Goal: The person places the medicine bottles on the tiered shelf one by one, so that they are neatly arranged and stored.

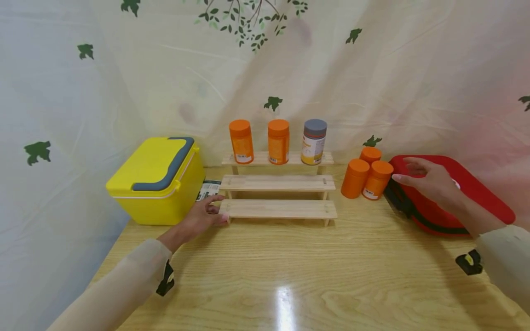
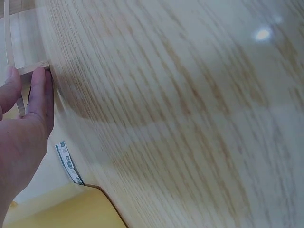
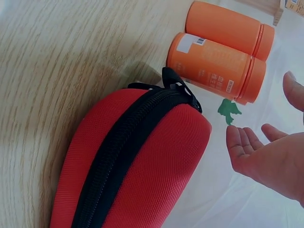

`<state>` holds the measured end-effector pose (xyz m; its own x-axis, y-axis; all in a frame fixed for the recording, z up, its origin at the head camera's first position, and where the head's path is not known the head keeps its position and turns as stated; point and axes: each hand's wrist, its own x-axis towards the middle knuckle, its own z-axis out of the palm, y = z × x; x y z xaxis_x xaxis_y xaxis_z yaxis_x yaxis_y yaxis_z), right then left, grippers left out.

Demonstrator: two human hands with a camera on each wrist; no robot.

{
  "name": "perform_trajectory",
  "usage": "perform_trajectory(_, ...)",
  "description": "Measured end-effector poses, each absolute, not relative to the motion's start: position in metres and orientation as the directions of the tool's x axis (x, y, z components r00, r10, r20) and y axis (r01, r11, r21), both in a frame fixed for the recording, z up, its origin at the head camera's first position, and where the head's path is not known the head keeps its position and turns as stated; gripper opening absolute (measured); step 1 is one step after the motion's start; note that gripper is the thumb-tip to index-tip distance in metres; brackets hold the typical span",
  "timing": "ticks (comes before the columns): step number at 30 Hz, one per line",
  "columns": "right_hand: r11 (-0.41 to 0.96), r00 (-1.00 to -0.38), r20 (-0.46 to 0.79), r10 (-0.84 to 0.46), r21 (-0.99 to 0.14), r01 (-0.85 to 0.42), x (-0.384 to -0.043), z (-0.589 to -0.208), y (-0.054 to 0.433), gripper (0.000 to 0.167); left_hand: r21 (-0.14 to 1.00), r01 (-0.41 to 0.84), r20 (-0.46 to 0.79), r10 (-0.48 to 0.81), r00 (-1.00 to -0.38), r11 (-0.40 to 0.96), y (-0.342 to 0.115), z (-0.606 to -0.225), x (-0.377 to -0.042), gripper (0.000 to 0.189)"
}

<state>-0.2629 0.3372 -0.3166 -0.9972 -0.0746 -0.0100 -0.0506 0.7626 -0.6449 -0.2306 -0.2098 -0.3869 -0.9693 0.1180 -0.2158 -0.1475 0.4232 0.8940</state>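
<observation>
Pale wood makes up the three-step rack (image 1: 277, 210) that I have at the centre of the head view, its long boards running left to right and rising toward the back. At the left end of its lowest board, my left grip (image 1: 198, 218) pinches the edge: through the left wrist camera, at the left of the frame, I see the thumb to one side of the board's end and the fingers to the other. From this distance I count three containers standing in a spaced row on the top step: two orange jars (image 1: 278, 142) at left and middle, and a grey-lidded jar (image 1: 313, 143) with a pale label at right.

Right of centre, just beside the rack, three more orange jars (image 1: 355, 180) stand close together on the bench (image 1: 281, 262). My right grip (image 1: 434, 181) is bare and spread, fingers extended and thumb held away; the right wrist view shows it apart from those jars and from the red case (image 3: 137, 147) with its black zip.

At left of the head view sits a yellow box (image 1: 165, 202) with a blue-grey handle, a printed card (image 1: 210, 188) showing between it and the rack. Leaf-patterned cloth (image 1: 248, 82) fills the upper frame.
</observation>
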Motion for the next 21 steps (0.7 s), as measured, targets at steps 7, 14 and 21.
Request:
perform_trajectory(7, 0.753, -0.995, -0.014, -0.095, -0.654, -0.063, -0.272, -0.319, 0.336, 0.088, 0.887, -0.139, -0.212, 0.12, -0.97, 0.441, -0.209, -0.387, -0.23, 0.059)
perform_trajectory(14, 0.741, -0.994, -0.02, -0.11, -0.668, -0.068, -0.28, -0.321, 0.332, 0.088, 0.88, -0.129, -0.205, 0.121, -0.971, 0.458, -0.209, -0.386, -0.23, 0.058)
perform_trajectory(21, 0.712, -0.989, -0.016, -0.146, -0.696, -0.093, -0.286, -0.327, 0.323, 0.08, 0.879, -0.124, -0.204, 0.127, -0.971, 0.461, -0.21, -0.386, -0.229, 0.058)
